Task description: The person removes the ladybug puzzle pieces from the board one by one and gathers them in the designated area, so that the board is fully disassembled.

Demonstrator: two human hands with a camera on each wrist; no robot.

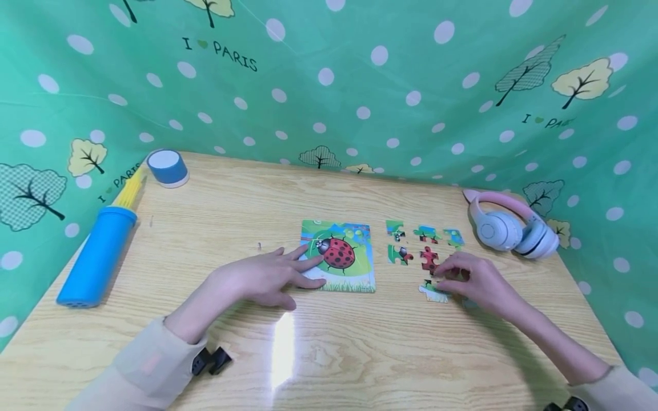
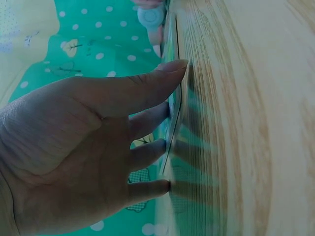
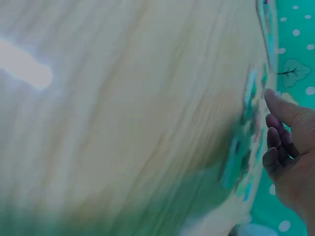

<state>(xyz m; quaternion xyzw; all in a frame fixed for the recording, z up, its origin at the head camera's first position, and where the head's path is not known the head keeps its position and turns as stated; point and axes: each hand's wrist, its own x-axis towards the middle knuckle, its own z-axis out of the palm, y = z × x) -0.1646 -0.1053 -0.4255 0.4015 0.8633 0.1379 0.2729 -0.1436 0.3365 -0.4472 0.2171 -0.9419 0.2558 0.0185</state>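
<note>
A square ladybug picture board (image 1: 354, 265) lies flat on the table. My left hand (image 1: 269, 277) is spread at its left side, with fingertips resting on that edge. In the left wrist view the board's thin edge (image 2: 173, 135) shows by the fingertips. To the right, several loose jigsaw pieces lie spaced in rows, among them a red spotted piece (image 1: 428, 257) and a grass-edged piece (image 1: 433, 293). My right hand (image 1: 475, 282) hovers over the lower right pieces, fingers loosely bent, thumb and forefinger apart. Nothing shows between them in the right wrist view; the hand partly hides some pieces.
Cat-ear headphones (image 1: 506, 225) lie at the table's right back. A blue hand pump (image 1: 97, 257) with a yellow nozzle lies at the left, near a blue-and-white round container (image 1: 168, 168). A green patterned cloth (image 1: 329, 85) hangs behind the wooden table (image 1: 360, 354).
</note>
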